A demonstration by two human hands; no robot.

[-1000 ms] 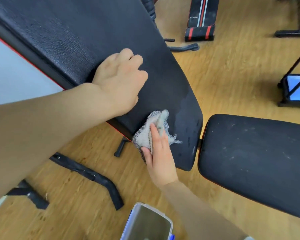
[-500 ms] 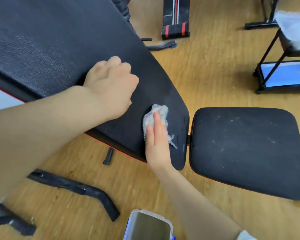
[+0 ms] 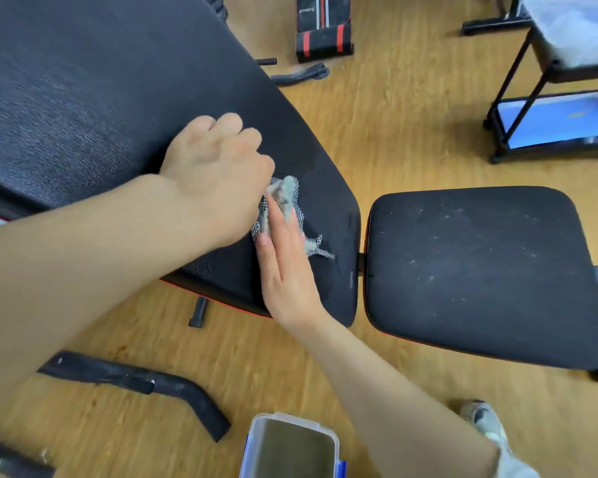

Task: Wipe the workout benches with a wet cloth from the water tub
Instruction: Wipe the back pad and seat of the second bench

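Finding 1: small white lettering on the black pad of the far bench, beyond the upper edge of the near backrest. It stands left of that pad's white and red lengthwise stripes. The characters are blurred; the opening letters resemble "KY", and the remainder cannot be read.

Finding 2: a small yellowish mark on the blue cart shelf, right of the near backrest, is too small to read.

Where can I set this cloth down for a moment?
The seat pad right of the backrest is bare, as is floor between backrest and water tub. Crowded: the backrest's lower end, around left hand, right hand and cloth.
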